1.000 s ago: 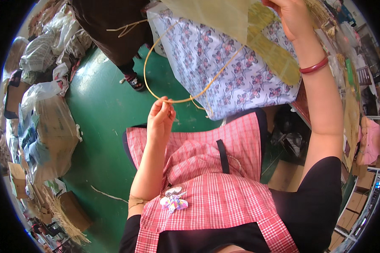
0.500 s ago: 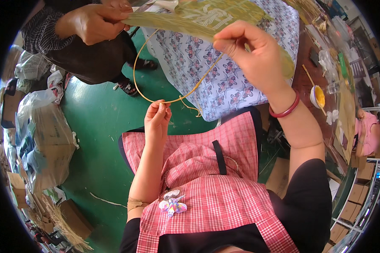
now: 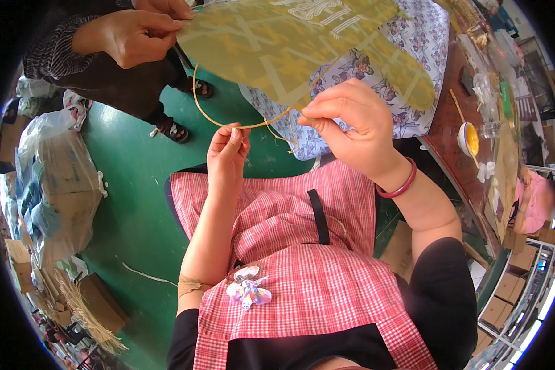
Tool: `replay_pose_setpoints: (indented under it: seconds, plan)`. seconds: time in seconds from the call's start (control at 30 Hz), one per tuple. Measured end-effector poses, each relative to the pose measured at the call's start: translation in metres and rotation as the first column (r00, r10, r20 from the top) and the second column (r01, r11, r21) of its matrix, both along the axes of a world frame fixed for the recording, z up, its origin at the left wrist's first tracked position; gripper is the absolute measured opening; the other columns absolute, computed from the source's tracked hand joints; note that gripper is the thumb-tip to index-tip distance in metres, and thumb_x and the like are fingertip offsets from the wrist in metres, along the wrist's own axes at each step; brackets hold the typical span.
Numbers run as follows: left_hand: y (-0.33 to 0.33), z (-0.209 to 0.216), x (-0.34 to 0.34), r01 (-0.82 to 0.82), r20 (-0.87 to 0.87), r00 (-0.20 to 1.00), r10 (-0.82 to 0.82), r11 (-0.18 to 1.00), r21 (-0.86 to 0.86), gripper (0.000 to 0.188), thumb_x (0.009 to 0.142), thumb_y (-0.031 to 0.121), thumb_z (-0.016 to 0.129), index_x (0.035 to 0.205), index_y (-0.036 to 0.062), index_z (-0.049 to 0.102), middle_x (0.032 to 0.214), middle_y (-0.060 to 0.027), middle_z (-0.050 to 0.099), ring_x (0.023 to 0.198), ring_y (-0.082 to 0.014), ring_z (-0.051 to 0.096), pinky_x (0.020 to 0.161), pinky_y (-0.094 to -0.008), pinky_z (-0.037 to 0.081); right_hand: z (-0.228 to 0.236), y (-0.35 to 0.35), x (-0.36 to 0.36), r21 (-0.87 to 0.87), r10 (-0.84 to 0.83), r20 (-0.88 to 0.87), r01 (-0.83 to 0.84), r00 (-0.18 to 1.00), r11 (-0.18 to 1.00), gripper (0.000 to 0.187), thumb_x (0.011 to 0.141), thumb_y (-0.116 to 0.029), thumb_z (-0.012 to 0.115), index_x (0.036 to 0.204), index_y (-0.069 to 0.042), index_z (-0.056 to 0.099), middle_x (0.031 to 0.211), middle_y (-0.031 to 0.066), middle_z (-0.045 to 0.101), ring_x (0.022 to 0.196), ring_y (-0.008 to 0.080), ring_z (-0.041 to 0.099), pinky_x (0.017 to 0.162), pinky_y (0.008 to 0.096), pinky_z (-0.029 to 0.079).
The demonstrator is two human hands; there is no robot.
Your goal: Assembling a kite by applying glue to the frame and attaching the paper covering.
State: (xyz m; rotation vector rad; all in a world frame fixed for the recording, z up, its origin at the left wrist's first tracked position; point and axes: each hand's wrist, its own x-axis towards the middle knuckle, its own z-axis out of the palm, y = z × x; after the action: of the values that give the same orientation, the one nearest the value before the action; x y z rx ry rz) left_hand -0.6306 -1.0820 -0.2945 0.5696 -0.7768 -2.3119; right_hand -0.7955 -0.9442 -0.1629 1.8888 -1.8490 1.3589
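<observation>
Floor [image 3: 139,160]: green, glossy. Table [image 3: 447,145]: red-brown, at right; on it, white bowl [image 3: 468,139] with yellow contents, stick [image 3: 457,105] across bowl. Cloth [image 3: 420,40]: pale, printed with repeated dark figures, below the sheet. At left, clear bag [image 3: 61,179], bulging; lower down, straw [image 3: 92,314] beside a carton [image 3: 102,302]. At right rim, boxes [image 3: 510,292] on a white rack [image 3: 544,296]; nearby, person in pink [image 3: 533,200].

Markings: pale bands and a looped white motif on the sheet; faint dark marks on the table front, too indistinct to read.

Hoop [image 3: 253,126]: thin, yellowish, in front of the apron [image 3: 296,290]; pinched at its lowest curve by left hand [image 3: 226,151]. Sheet [image 3: 265,49]: olive, translucent, over the hoop's upper part; lower edge pinched in right hand [image 3: 354,126], left end in co-worker's hands [image 3: 132,40].
</observation>
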Motion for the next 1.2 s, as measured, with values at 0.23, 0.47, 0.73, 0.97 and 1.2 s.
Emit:
replay_pose_setpoints:
  seconds: [0.23, 0.47, 0.73, 0.97, 1.2]
  plan:
    - [0.0, 0.002, -0.001, -0.015, 0.0, 1.0, 0.015, 1.0, 0.001, 0.008, 0.089, 0.009, 0.057, 0.096, 0.0036, 0.057, 0.093, -0.0066, 0.061, 0.079, -0.0089, 0.055, 0.074, -0.0203, 0.044, -0.016, 0.005, 0.012, 0.065, -0.036, -0.051, 0.039, 0.998, 0.997, 0.017, 0.062, 0.002, 0.071, 0.076, -0.007, 0.067, 0.076, 0.0035, 0.059, 0.069, 0.0214, 0.054, 0.06, 0.0294, 0.045]
    - [-0.001, -0.001, 0.001, -0.017, 0.006, 1.0, 0.017, 1.0, 0.009, 0.008, 0.09, 0.009, 0.056, 0.095, 0.004, 0.057, 0.093, -0.0066, 0.061, 0.077, -0.0085, 0.055, 0.073, -0.0204, 0.044, -0.026, 0.011, 0.019, 0.141, -0.033, -0.029, 0.036, 0.999, 0.989, 0.015, 0.063, 0.0, 0.071, 0.075, -0.007, 0.066, 0.076, 0.0041, 0.058, 0.07, 0.0225, 0.055, 0.06, 0.0303, 0.045]
    - [-0.002, -0.002, 0.003, 0.016, -0.015, 1.0, -0.016, 1.0, -0.009, 0.009, 0.092, 0.008, 0.052, 0.098, 0.0029, 0.055, 0.098, -0.0074, 0.06, 0.088, -0.0099, 0.055, 0.077, -0.0202, 0.045, -0.043, 0.012, 0.027, 0.125, -0.015, -0.097, 0.027, 0.995, 0.992, 0.016, 0.063, -0.002, 0.072, 0.077, -0.006, 0.064, 0.075, 0.004, 0.057, 0.067, 0.021, 0.053, 0.056, 0.0297, 0.044]
    - [-0.001, 0.0, 0.001, -0.037, 0.011, 0.999, 0.037, 0.999, -0.002, 0.008, 0.09, 0.011, 0.057, 0.094, 0.0041, 0.057, 0.093, -0.0062, 0.061, 0.076, -0.0075, 0.053, 0.074, -0.0195, 0.043, -0.051, 0.011, 0.028, 0.107, 0.003, -0.193, 0.018, 0.981, 0.994, 0.016, 0.064, -0.002, 0.07, 0.078, -0.006, 0.063, 0.076, 0.0024, 0.056, 0.066, 0.0195, 0.052, 0.053, 0.0282, 0.044]
    - [-0.001, 0.0, 0.002, -0.035, 0.015, 0.999, 0.036, 0.999, -0.016, 0.008, 0.089, 0.011, 0.057, 0.093, 0.0039, 0.056, 0.09, -0.0044, 0.06, 0.077, -0.0081, 0.053, 0.075, -0.0203, 0.043, -0.057, 0.011, 0.028, 0.13, 0.026, -0.225, 0.004, 0.974, 0.992, 0.017, 0.063, -0.003, 0.069, 0.078, -0.006, 0.064, 0.075, 0.0013, 0.055, 0.065, 0.0184, 0.052, 0.052, 0.0284, 0.044]
